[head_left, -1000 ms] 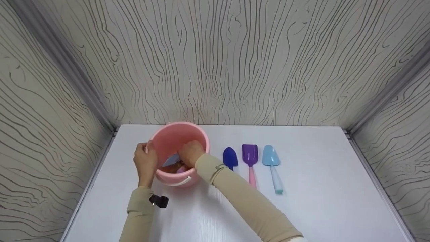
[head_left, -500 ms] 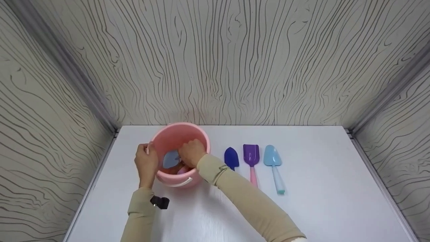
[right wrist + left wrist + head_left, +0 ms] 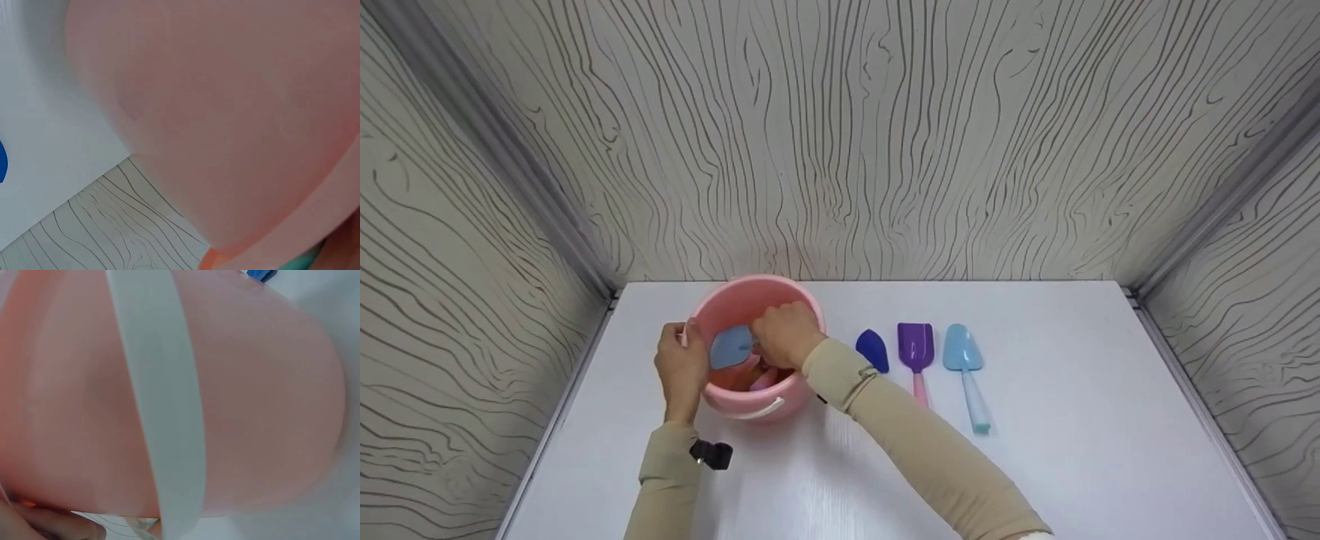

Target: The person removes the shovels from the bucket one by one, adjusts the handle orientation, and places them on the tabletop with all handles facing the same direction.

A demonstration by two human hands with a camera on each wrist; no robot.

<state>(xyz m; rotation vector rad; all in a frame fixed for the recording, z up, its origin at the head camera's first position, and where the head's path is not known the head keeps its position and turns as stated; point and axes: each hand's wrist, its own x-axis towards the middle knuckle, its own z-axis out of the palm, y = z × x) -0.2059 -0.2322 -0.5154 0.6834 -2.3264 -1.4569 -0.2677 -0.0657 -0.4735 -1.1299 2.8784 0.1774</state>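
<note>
A pink bucket (image 3: pixel 757 291) stands on the table, tilted slightly toward me, with its white handle (image 3: pixel 760 410) hanging at the front. My left hand (image 3: pixel 682 367) grips its left rim, thumb inside. Reaching into the bucket, my right hand (image 3: pixel 789 334) holds a light blue toy shovel (image 3: pixel 730 346), whose blade points left; the hand hides its grip. Orange and pinkish-purple things (image 3: pixel 763 379) lie lower in the bucket, partly covered. Bucket wall (image 3: pixel 270 399) fills most of the left wrist view. A teal piece (image 3: pixel 301 262) shows beside the hand in the right wrist view.
Right of the bucket lie a dark blue shovel (image 3: pixel 872 350), a purple shovel (image 3: pixel 916 345) with a pink handle, and a light blue shovel (image 3: pixel 963 348). My right sleeve partly covers the first two. Wood-patterned walls (image 3: pixel 840 150) enclose the white table (image 3: pixel 1080 420).
My right hand has risen a little inside the bucket, and the light blue shovel's blade has come up and left into fuller view. The left hand keeps its grip on the rim.
</note>
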